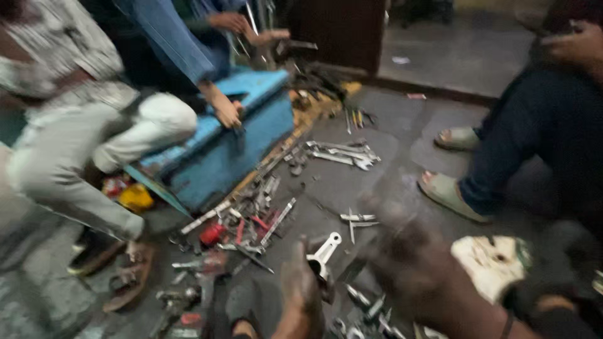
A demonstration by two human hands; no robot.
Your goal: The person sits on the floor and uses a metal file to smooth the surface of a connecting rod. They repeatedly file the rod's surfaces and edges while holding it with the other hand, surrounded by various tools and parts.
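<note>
While the head view is blurred by motion, two dark hands show at the bottom of the frame. The left hand [300, 282] rises at lower centre, fingers drawn narrow — whether it grips anything I cannot tell. Just to its right, touching or nearly so, lies a pale metal wrench [323, 251] with a forked end pointing to the upper right. The right hand [405, 251] hovers right of the wrench, smeared by blur; it looks spread, holding nothing that I can make out.

Around them the grey stone floor [389, 163] is strewn with steel tools: a bundle of shiny spanners [342, 154] above centre, small silver pieces [357, 220] near the right hand, and a red-handled heap [242, 229] at centre left. A blue metal toolbox [239, 144], scuffed and boxy, stands in the upper left, another person's bare foot [223, 107] resting on it. A dirty white cloth [493, 263] lies at lower right — crumpled and stained.
</note>
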